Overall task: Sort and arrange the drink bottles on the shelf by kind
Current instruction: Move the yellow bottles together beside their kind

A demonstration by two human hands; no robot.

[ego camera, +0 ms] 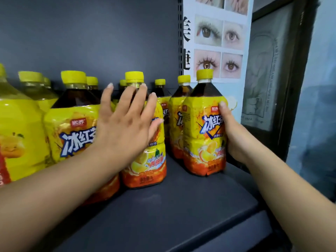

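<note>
Right hand (234,135) grip holds front-right tea bottle (203,128) on shelf (181,206); left hand (125,122) grip wide, fingers (127,99) spread over middle bottle (145,160).

A dark grey back panel (91,33) fills the far left; right of it hangs a poster of eyes (218,37), then a dark-framed picture (263,70) against a pale blue wall (320,88)

Dark-tea bottles (72,124) with yellow caps and yellow-orange labels stand upright in rows toward the back of the shelf (181,206). The right-hand bottle (203,128) stands nearest the shelf's right end, with a twin bottle (179,115) just behind it. The far-left bottles (21,124) hold paler liquid, perhaps another kind.
</note>
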